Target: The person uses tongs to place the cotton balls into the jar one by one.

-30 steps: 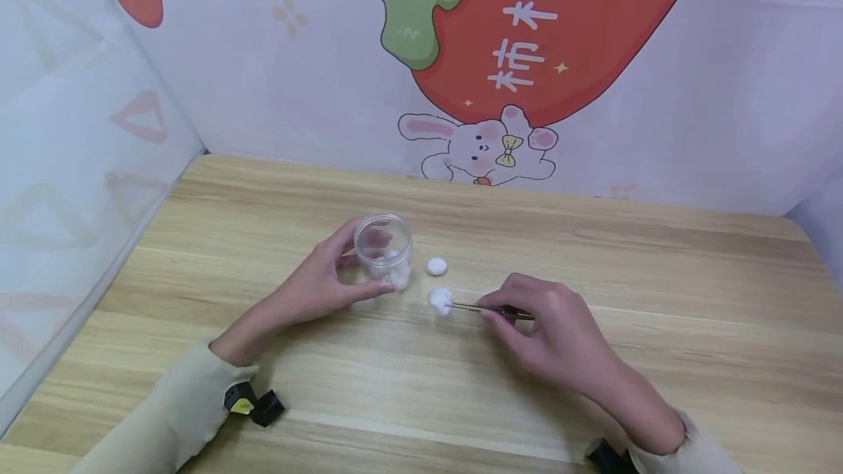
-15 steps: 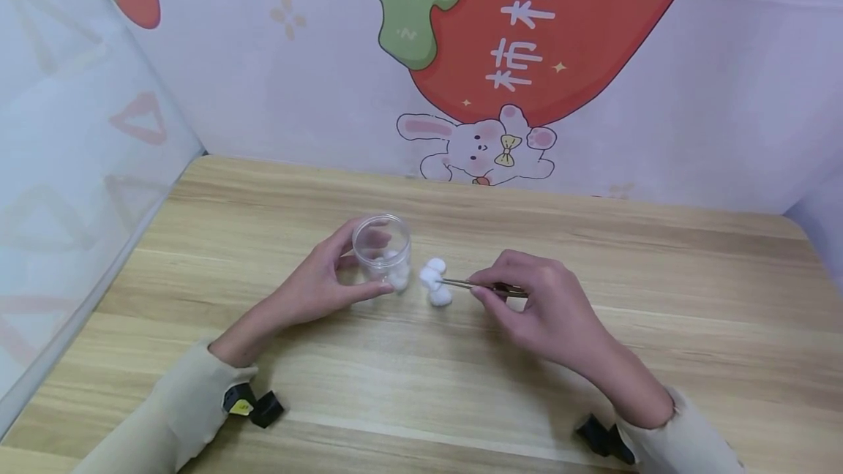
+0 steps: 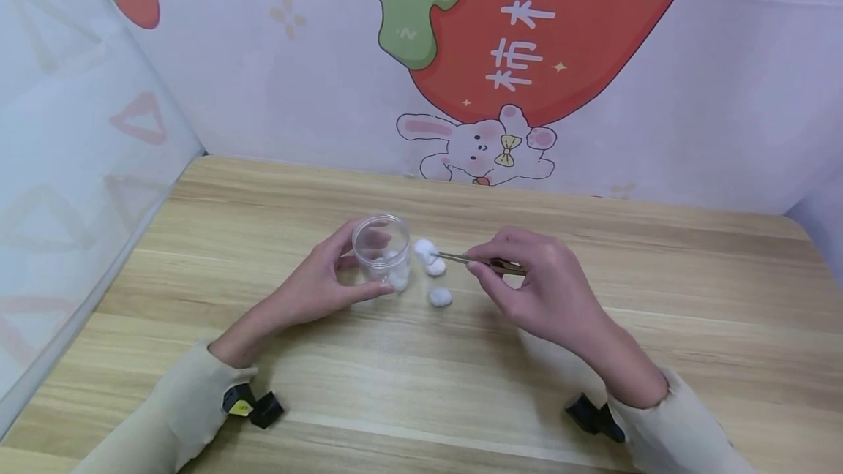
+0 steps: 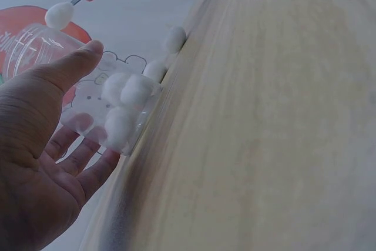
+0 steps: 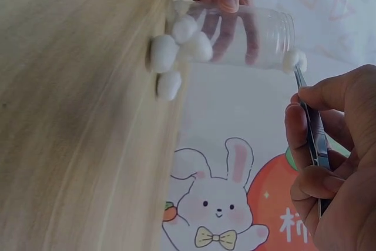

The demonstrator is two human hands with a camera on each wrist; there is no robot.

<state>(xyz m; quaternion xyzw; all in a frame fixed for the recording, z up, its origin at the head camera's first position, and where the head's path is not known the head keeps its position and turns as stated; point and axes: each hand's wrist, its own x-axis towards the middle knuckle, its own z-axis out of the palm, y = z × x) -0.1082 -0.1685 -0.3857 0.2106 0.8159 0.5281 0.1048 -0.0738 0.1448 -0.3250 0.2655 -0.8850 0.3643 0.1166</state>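
Note:
A clear plastic jar (image 3: 377,262) stands upright on the table, its mouth uncovered. My left hand (image 3: 323,276) holds it from the left, thumb in front and fingers behind. Several white cotton balls (image 4: 120,124) lie at its bottom. Metal tweezers (image 3: 454,258) are pinched in my right hand (image 3: 549,295), and their tips grip another cotton ball (image 5: 294,60). That ball is raised off the table, close beside the jar's rim, as both wrist views show. Two loose balls rest on the wood right of the jar: a nearer cotton ball (image 3: 440,297) and a farther cotton ball (image 3: 435,268).
The wood-grain table (image 3: 329,401) runs back to a printed cloth backdrop (image 3: 263,93) with a rabbit and a red fruit. Another cloth panel (image 3: 59,167) borders the left side. Small black devices (image 3: 253,404) sit at both sleeve cuffs.
My right hand has moved away from me and upward, lifting the cotton ball in the tweezers from beside the near loose ball to the jar's rim. The left hand and jar have stayed put.

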